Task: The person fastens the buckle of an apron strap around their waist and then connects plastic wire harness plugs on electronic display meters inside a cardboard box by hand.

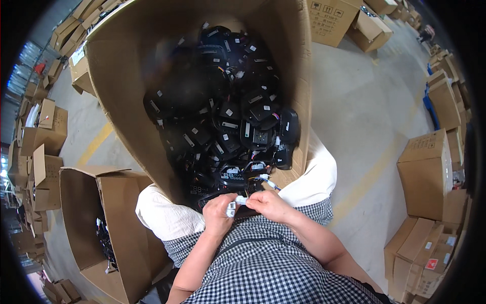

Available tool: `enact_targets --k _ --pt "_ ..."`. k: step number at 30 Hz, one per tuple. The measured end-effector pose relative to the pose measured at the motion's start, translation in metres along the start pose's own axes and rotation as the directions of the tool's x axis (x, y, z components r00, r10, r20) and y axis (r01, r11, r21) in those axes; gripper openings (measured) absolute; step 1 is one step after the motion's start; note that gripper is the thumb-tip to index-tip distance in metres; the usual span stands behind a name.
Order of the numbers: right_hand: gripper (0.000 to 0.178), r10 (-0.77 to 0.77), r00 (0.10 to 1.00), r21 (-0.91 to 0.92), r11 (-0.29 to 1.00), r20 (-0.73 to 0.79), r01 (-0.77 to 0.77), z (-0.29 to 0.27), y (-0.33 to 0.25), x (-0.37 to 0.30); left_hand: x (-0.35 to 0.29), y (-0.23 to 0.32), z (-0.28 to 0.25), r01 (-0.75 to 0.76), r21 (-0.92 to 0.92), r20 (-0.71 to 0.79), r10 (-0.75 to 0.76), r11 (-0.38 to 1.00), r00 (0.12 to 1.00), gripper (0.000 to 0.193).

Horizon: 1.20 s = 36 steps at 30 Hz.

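Note:
My left hand point(217, 213) is closed around white plastic wire connectors point(231, 209), at the near edge of a large open cardboard box point(119, 76). Beside it, my right hand point(271, 204) pinches at a white connector point(241, 200) that lies between the two hands. Whether the connectors are joined is too small to tell. Just beyond my fingers, a black display unit point(230, 176) with pale segment markings lies with thin wires around it. Many black plastic units point(228, 134) with cables and small white labels are heaped in the box.
A second open carton point(124, 213) stands at the left with black wired parts inside. Stacked cartons point(425, 172) line the right side, and more cartons point(331, 23) stand at the far right of the box. A yellow line point(98, 143) crosses the grey floor.

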State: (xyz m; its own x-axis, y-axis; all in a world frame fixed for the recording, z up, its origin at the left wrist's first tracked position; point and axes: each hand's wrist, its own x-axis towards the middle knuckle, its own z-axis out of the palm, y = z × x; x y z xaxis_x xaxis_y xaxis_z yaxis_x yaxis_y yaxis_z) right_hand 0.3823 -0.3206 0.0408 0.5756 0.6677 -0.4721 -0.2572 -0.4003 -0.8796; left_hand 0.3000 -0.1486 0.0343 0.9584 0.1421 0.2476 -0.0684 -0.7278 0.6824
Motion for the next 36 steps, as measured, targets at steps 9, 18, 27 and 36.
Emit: enact_targets --k 9,18,27,36 --pt "0.024 0.089 0.973 0.327 0.932 0.213 -0.156 0.011 0.013 -0.016 -0.021 -0.001 -0.013 -0.128 -0.017 0.032 0.129 0.992 0.991 0.023" --pt "0.027 0.007 0.892 -0.204 0.974 0.453 0.096 0.014 0.001 -0.025 -0.032 0.019 -0.048 0.100 -0.139 0.331 -0.049 0.985 0.942 0.028" --pt "0.028 0.038 0.994 0.115 0.992 0.098 -0.049 -0.024 0.024 0.018 -0.068 0.019 -0.050 0.360 -0.255 0.183 -0.321 0.897 0.929 0.018" --pt "0.027 0.509 0.758 0.456 0.833 -0.408 -0.314 -0.034 0.066 0.162 -0.041 0.005 -0.042 0.285 -0.804 -0.156 -0.649 0.521 0.745 0.016"
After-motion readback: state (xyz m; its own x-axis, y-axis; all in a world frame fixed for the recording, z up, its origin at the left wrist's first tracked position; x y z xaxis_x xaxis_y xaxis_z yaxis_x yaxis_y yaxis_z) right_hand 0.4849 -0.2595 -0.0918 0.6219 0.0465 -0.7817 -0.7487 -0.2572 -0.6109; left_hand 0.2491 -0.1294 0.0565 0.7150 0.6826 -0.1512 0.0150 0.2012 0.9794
